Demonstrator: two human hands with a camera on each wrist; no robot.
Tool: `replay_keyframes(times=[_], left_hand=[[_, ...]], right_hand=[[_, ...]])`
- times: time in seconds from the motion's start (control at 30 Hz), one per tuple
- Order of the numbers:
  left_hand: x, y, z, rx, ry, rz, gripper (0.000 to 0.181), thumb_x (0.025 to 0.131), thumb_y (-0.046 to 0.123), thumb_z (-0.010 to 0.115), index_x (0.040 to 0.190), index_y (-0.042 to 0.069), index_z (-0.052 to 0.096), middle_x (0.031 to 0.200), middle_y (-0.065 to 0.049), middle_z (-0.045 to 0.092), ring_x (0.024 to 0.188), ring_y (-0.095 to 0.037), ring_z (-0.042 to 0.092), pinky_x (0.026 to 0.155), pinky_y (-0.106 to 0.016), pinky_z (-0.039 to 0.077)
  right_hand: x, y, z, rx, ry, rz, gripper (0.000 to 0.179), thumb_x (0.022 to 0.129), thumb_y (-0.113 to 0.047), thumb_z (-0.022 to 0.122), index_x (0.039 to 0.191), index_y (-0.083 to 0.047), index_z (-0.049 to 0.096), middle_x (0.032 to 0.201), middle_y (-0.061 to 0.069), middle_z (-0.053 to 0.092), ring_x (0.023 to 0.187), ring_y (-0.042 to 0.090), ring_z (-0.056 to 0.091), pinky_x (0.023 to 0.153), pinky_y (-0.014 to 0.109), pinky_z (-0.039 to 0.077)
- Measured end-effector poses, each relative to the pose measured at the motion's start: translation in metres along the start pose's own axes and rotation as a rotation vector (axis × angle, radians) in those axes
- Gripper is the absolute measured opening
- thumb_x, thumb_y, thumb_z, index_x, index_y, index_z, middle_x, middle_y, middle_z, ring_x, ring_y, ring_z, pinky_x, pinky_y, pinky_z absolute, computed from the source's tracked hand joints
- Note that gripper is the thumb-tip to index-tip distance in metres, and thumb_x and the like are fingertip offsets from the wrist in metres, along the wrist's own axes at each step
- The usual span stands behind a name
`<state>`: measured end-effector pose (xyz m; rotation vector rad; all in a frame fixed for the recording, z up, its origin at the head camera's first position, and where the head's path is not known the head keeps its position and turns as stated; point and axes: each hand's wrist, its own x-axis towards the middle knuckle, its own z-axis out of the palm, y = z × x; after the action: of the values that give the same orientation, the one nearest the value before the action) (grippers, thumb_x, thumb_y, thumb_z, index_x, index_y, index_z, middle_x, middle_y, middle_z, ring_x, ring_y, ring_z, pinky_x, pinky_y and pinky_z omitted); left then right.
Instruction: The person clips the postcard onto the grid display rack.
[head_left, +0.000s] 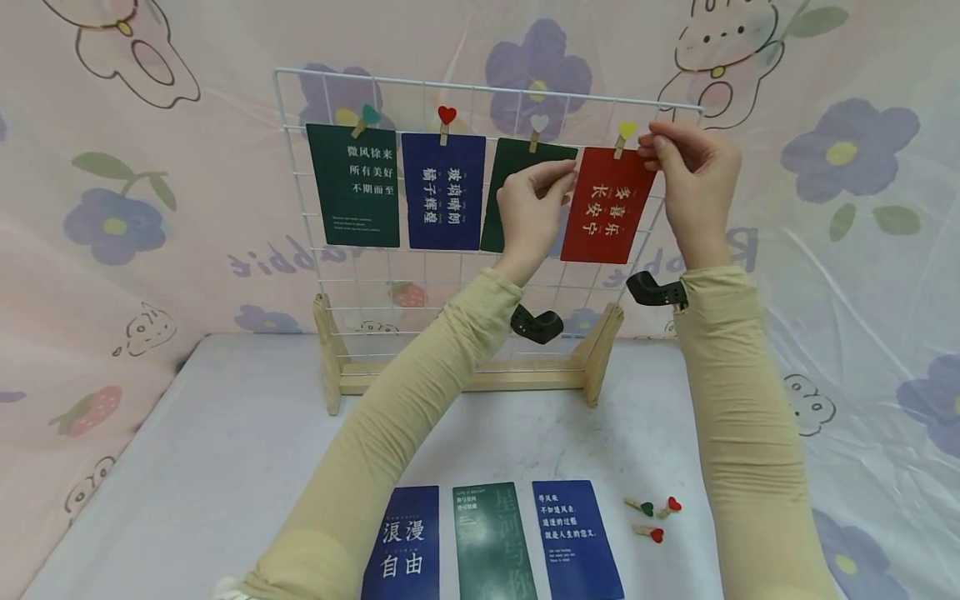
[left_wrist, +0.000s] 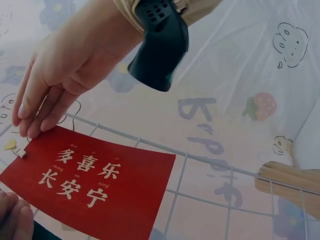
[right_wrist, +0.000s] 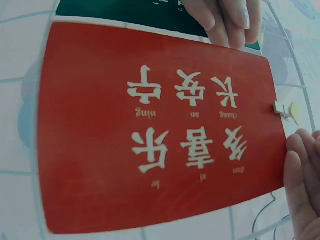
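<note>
A red card (head_left: 607, 204) with white characters hangs at the right end of a white wire grid (head_left: 442, 287), under a small wooden clothespin with a yellow heart (head_left: 627, 131). My left hand (head_left: 534, 212) pinches the card's upper left edge between thumb and fingers. At the upper right corner, my right hand (head_left: 693, 179) pinches it too. In the right wrist view the red card (right_wrist: 100, 125) fills the middle, with the left fingertips (right_wrist: 232, 30) at one long edge. To the left hang a green card (head_left: 360, 183), a blue card (head_left: 444, 192) and another green card, partly covered by my left hand.
A wooden stand (head_left: 525, 380) supports the grid on the white table (head_left: 187, 467). Near the front lie a blue card (head_left: 408, 542), a green card (head_left: 491, 542) and another blue card (head_left: 576, 542). Beside them are loose heart clothespins (head_left: 657, 535). A patterned cloth (head_left: 187, 275) hangs behind.
</note>
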<state>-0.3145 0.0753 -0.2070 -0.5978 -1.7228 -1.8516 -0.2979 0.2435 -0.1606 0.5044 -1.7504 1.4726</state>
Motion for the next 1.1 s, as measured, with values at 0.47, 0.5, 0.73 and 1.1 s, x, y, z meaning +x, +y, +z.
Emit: replay_keyframes(times=[0.47, 0.5, 0.73, 1.1], left_hand=[[-0.017, -0.012, -0.019, -0.118, -0.048, -0.052, 0.022, 0.091, 0.003, 0.064, 0.112, -0.003, 0.068, 0.101, -0.01, 0.07, 0.086, -0.016, 0.068, 0.077, -0.023, 0.055], [-0.02, -0.013, -0.021, -0.126, -0.051, -0.058, 0.022, 0.091, 0.003, 0.064, 0.112, -0.003, 0.068, 0.101, -0.01, 0.07, 0.086, -0.017, 0.068, 0.077, -0.024, 0.055], [-0.035, -0.016, -0.039, -0.178, -0.069, -0.118, 0.023, 0.092, 0.0, 0.061, 0.113, -0.007, 0.066, 0.104, -0.019, 0.069, 0.093, -0.028, 0.067, 0.081, -0.033, 0.055], [-0.072, -0.041, -0.072, -0.136, -0.098, -0.203, 0.025, 0.093, 0.002, 0.06, 0.115, -0.01, 0.063, 0.107, -0.022, 0.067, 0.095, -0.031, 0.066, 0.081, -0.034, 0.055]], right_hand=[[-0.021, 0.021, -0.014, 0.147, -0.057, 0.055, 0.019, 0.092, -0.005, 0.062, 0.104, 0.01, 0.067, 0.094, 0.018, 0.069, 0.085, 0.026, 0.065, 0.078, 0.025, 0.055], [-0.022, 0.025, -0.016, 0.14, -0.059, 0.062, 0.02, 0.093, -0.006, 0.062, 0.105, 0.009, 0.067, 0.095, 0.018, 0.069, 0.085, 0.026, 0.065, 0.078, 0.025, 0.055], [-0.035, 0.04, -0.023, 0.151, -0.08, 0.12, 0.024, 0.094, -0.01, 0.06, 0.111, 0.006, 0.066, 0.1, 0.018, 0.068, 0.089, 0.026, 0.065, 0.08, 0.027, 0.055], [-0.07, 0.058, -0.025, 0.122, -0.133, 0.193, 0.031, 0.096, -0.016, 0.058, 0.12, 0.003, 0.062, 0.101, 0.015, 0.068, 0.092, 0.025, 0.064, 0.082, 0.025, 0.054]])
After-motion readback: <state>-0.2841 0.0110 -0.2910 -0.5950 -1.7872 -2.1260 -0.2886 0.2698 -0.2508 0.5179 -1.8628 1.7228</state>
